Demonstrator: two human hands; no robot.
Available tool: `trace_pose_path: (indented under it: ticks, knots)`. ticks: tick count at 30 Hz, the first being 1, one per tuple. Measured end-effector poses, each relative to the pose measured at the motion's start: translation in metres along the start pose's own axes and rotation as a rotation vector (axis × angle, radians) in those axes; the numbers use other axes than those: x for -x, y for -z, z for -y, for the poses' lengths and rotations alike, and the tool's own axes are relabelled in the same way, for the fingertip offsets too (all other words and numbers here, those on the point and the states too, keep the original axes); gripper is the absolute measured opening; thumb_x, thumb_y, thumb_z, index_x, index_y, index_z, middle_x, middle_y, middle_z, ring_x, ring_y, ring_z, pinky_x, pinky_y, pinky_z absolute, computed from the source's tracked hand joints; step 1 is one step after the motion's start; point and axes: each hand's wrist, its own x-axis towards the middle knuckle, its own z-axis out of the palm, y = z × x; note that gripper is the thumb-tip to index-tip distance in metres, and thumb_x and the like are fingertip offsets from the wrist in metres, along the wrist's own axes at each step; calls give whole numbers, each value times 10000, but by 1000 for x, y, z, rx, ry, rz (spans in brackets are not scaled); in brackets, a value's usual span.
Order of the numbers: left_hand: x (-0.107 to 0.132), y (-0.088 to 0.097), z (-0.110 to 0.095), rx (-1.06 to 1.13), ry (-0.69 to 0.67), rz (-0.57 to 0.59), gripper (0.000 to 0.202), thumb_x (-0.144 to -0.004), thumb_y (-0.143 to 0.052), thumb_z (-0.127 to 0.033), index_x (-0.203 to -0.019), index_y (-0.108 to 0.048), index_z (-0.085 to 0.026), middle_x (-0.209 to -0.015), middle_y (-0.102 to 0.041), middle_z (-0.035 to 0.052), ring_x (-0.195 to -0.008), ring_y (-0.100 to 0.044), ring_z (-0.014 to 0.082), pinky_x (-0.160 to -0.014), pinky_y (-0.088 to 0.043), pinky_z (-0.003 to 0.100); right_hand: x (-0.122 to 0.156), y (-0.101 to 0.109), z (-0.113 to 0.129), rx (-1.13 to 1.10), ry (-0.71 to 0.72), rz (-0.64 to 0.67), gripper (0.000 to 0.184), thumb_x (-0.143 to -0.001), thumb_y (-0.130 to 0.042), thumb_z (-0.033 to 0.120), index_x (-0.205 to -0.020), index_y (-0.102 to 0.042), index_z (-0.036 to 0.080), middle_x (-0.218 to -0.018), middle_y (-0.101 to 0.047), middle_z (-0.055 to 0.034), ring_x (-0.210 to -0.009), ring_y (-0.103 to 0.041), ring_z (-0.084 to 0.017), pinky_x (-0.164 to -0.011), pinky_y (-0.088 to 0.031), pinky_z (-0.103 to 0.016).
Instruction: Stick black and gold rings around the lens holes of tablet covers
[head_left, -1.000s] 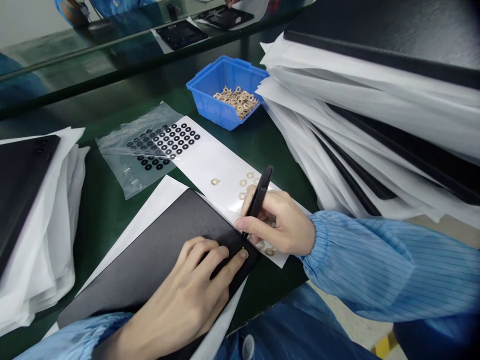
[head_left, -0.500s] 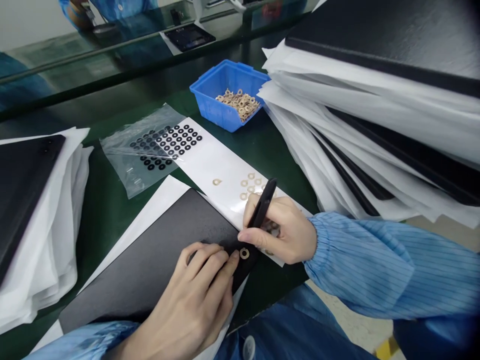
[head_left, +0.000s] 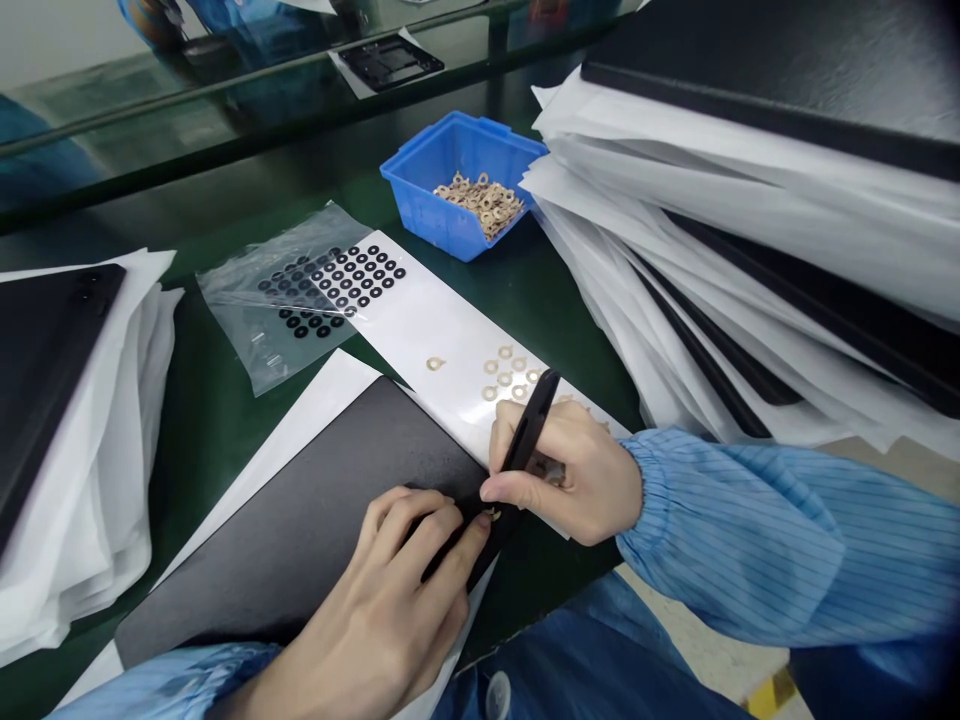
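Observation:
A black flat panel lies slanted in front of me on white paper. My left hand rests on it palm down, fingers stretched and slightly bent, gripping nothing. Its index fingertip touches a small brass-coloured ring near the panel's right corner, partly covering it. My right hand is closed around slim black tweezers, held like a pen; their tips are hidden near the ring. Under and beyond this hand is a white backing sheet bearing tabbed rings and rows of black rings.
A blue bin holds a heap of brass-coloured tabbed rings. A clear plastic bag partly covers the black rings. Paper-interleaved black panels are stacked at left and right. Behind, a black frame lies on paper.
My left index fingertip has moved slightly right, onto the brass ring, which was in plain sight before. My right hand with the tweezers has shifted slightly right and down.

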Motion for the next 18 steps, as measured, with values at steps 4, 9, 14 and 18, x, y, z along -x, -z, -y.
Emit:
trace_pose_path:
  ticks: [4,9,14,18]
  knots:
    - [0,-2,-1,85,37,-56,260,-891,-471,2,-1130,-555,-54,-1034,-560,107,-1029,-493,212,-940,-422,368,1,1,-1,-52,-20,14,316,-895,-568,350,-648,-543,154,-537,-495,33,-436,-420,-62,-431,-341,-208]
    - [1,-4,0,108,59,-91,289,-881,-466,28,-1151,-523,-58,-1040,-548,106,-1033,-484,198,-946,-423,340,0,8,3,-153,-152,142,264,-866,-609,308,-664,-528,159,-513,-479,44,-438,-438,-66,-415,-335,-199]
    - [3,-5,1,63,75,-45,371,-893,-459,1,-1262,-456,-38,-1107,-498,129,-1068,-442,215,-911,-435,327,-2,12,5,-343,-380,130,237,-860,-613,327,-722,-497,173,-546,-492,54,-410,-531,-81,-391,-417,-188]
    - [2,-8,0,-1,84,-37,346,-900,-440,-23,-1245,-464,-40,-1082,-486,132,-1066,-425,237,-885,-453,355,0,9,1,-364,-423,40,276,-840,-624,388,-732,-489,174,-542,-519,47,-384,-557,-103,-348,-421,-193]
